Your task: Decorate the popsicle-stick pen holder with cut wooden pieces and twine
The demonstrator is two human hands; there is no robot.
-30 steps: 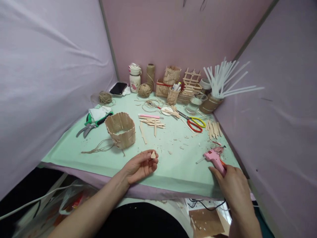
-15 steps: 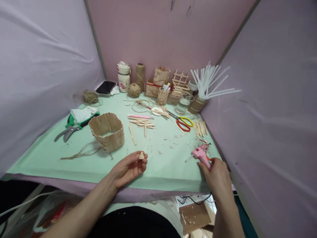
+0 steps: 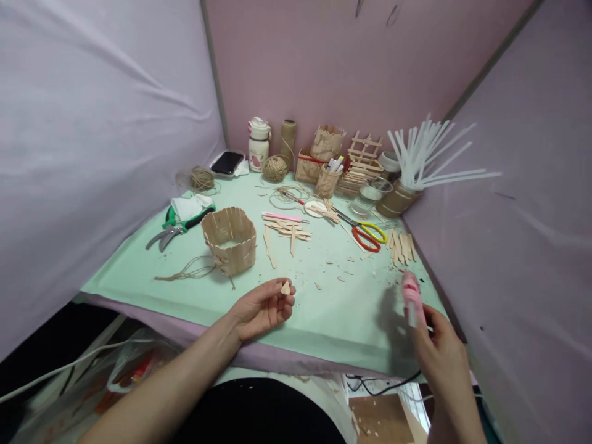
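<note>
Between the thumb and fingers of my left hand (image 3: 263,310) is a small pale wooden piece (image 3: 285,288), heart-like in outline. That hand hovers over the front of the green-covered table, palm up. My right hand (image 3: 439,345) grips a pink hot glue gun (image 3: 411,290), raised above the table's right front part, with a shadow beside it. Behind my left hand stands a basket of wooden sticks (image 3: 231,253), open at the top. Twine strands (image 3: 185,273) trail from its base to the left.
Craft sticks (image 3: 289,230) and a pink pen-like tool (image 3: 283,217) lie mid-table. Scissors (image 3: 367,237), a cup of water (image 3: 367,196) and a holder of white glue sticks (image 3: 400,198) are right. Pruning shears (image 3: 173,229) lie left. A bottle (image 3: 259,148) and twine ball (image 3: 276,168) stand behind.
My right hand has lifted the glue gun off the table and turned it. My left hand keeps its wooden piece. The whole view has shifted, so things appear further right.
</note>
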